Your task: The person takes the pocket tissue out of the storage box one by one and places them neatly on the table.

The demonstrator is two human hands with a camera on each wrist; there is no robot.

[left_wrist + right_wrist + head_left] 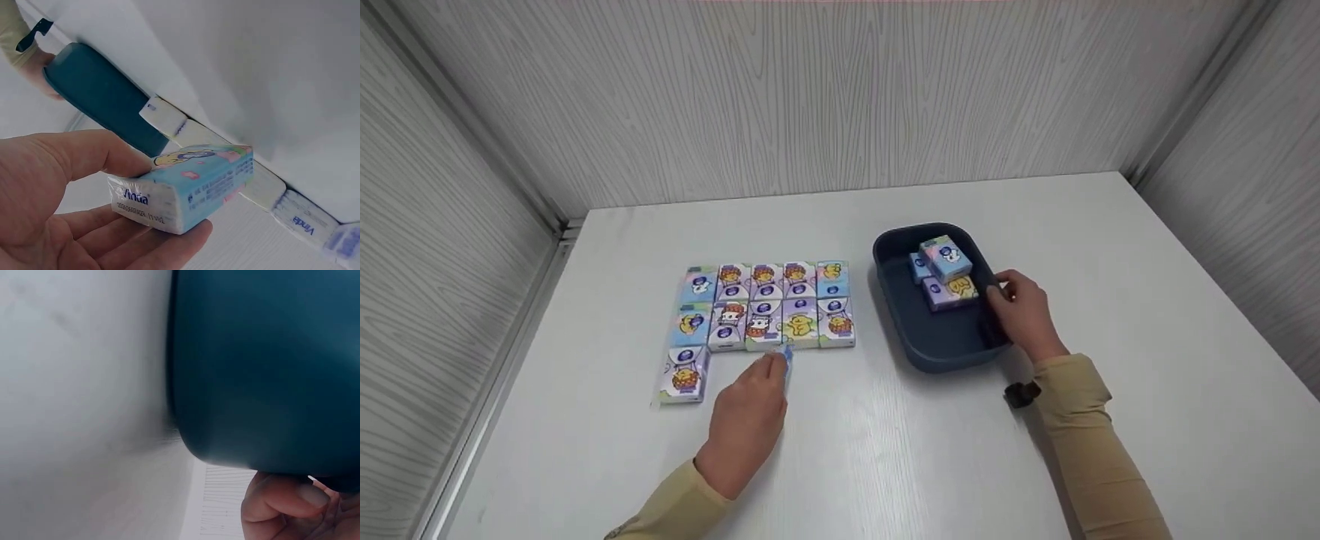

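Observation:
My left hand (746, 420) holds a pocket tissue pack (211, 177) between thumb and fingers, above the table just in front of the laid-out packs. This pack is light blue with a yellow cartoon figure, and "Vinda" is printed on its white end. Two rows of similar tissue packs (801, 324) lie side by side on the table, with a single pack (684, 375) below them at the left. On the right, my right hand (1024, 311) grips the rim of a dark blue plastic bin (911, 334). Inside it lie three visible tissue packs (947, 257), one resting on the others.
The white table (870, 465) carries the packs and the bin. Pale wood-grain panels (810, 90) stand behind it and at both sides. A black strap piece (1021, 394) sits at my right wrist.

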